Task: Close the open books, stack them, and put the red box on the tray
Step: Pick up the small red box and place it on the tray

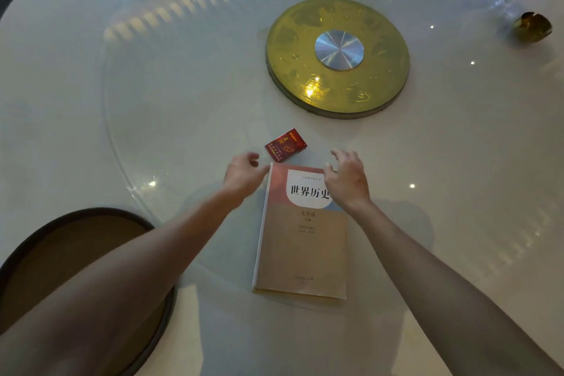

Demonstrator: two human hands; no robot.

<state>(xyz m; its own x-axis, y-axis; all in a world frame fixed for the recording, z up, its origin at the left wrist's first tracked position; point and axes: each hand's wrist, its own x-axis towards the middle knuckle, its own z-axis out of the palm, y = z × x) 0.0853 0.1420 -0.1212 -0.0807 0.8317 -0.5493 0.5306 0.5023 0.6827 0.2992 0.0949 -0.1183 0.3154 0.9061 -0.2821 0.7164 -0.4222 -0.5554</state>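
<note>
A closed book (302, 247) with a tan and pink cover lies flat near the table's front; its thick edge suggests a stack, but I cannot tell how many books it holds. Just beyond its far left corner sits the small red box (285, 144). My left hand (242, 174) hovers at the book's far left corner, fingers loosely curled, holding nothing. Over the far right corner my right hand (346, 178) has its fingers spread and is empty too. The round brown tray (39, 241) with a dark rim is at the near left, partly hidden by my left forearm.
The books and the box rest on a clear glass turntable (183, 85) over a round white table. A gold disc with a silver hub (337, 55) marks its centre. A small gold dish (532, 26) and crumpled clear plastic sit far right.
</note>
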